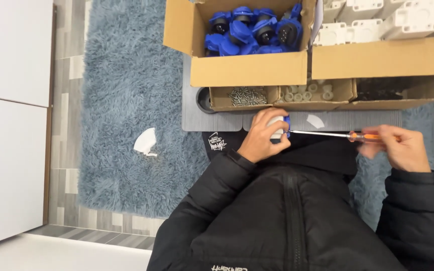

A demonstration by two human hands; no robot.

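My left hand [261,138] is closed around a small white and blue plastic part [280,126], held just above my lap. My right hand [401,147] grips the orange handle of a screwdriver [327,134]. Its thin metal shaft runs left and its tip touches the blue edge of the part. Both arms wear black puffy jacket sleeves.
A cardboard box of blue round connectors [251,27] stands ahead, beside a box of white plastic housings [383,22]. Small trays hold screws [247,95], white rings [307,93] and dark pieces [383,89] on a grey mat [217,120]. A white scrap [145,142] lies on the blue rug.
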